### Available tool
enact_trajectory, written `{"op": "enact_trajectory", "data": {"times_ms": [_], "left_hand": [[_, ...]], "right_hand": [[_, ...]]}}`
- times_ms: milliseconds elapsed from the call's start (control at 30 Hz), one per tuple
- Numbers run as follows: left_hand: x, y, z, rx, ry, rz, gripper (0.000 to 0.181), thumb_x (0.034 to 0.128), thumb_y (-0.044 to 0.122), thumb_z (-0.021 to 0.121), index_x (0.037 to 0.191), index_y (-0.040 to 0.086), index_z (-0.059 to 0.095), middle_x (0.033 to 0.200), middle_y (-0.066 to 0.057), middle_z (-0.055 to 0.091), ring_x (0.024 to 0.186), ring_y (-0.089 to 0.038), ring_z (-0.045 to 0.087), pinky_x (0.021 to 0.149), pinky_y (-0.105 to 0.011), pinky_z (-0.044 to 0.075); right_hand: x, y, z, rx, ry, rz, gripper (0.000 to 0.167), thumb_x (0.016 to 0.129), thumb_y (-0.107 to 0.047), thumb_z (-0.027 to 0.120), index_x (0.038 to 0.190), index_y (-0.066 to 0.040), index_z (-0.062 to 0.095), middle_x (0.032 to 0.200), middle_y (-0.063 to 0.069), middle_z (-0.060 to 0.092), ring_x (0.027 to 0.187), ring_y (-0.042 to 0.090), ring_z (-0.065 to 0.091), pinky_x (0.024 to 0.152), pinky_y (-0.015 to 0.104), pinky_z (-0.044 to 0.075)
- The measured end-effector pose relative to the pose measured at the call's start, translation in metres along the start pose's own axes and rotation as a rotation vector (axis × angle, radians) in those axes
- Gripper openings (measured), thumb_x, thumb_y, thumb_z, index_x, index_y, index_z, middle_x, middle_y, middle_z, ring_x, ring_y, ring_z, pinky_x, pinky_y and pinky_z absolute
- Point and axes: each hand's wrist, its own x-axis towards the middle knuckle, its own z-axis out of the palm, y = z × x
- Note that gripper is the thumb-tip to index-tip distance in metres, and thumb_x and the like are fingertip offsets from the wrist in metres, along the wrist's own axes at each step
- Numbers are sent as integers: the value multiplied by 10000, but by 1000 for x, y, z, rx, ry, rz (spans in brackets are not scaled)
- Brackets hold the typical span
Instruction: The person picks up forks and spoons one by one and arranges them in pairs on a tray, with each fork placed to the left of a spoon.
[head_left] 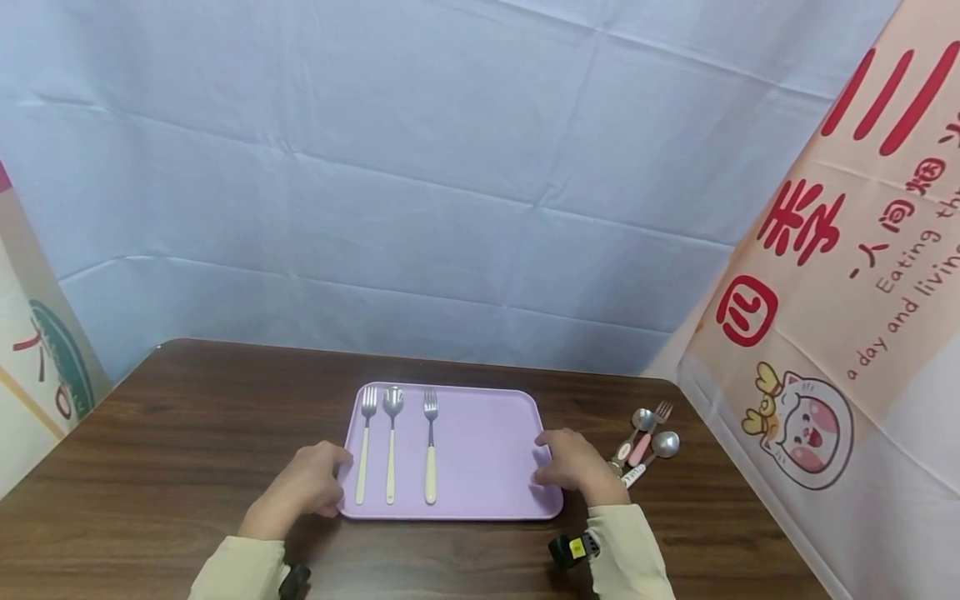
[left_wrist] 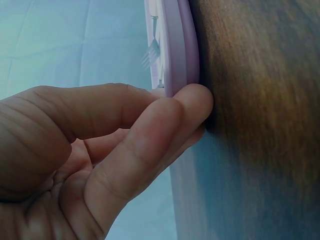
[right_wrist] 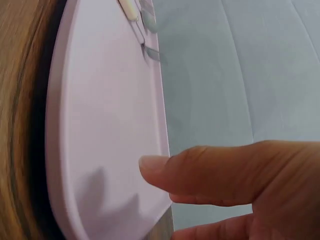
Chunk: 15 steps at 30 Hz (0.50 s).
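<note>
Head view: we see a lilac tray (head_left: pixel 487 450) at lower centre, one hand at each end.
The left hand (head_left: pixel 303 483) pinches its rim; the right hand (head_left: pixel 573 462) is spread wide, contact unclear. Two forks (head_left: pixel 431 458) and a spoon (head_left: pixel 391 454) lie inside. We judge the step is gripping the tray; next calls for closing the right hand and keeping everything level.

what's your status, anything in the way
Left hand pinching purple tray; right hand at right edge. Three utensils aboard. Nothing visibly blocking; loose cutlery beside right hand.
</note>
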Motion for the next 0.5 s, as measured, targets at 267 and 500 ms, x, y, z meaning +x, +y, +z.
{"op": "enact_trajectory", "data": {"times_ms": [267, 500], "left_hand": [[0, -1, 0, -19, 0, -1, 533, 567, -195, 598, 1095, -123, 594, 1006, -339, 544, 531, -193, 572, 411, -253, 527], [0, -1, 0, -10, 2, 4, 533, 564, -188, 598, 1094, -123, 597, 1003, -331, 552, 538, -193, 572, 408, -251, 525]], "right_hand": [[1, 15, -1, -11, 2, 26, 393, 657, -117, 800, 1001, 4, 652, 884, 97, 604, 846, 266, 534, 760, 457, 489], [-1, 34, -5, -34, 33, 28, 385, 691, -130, 750, 1025, 30, 643, 986, 167, 612, 969, 361, 544, 839, 513, 465]]}}
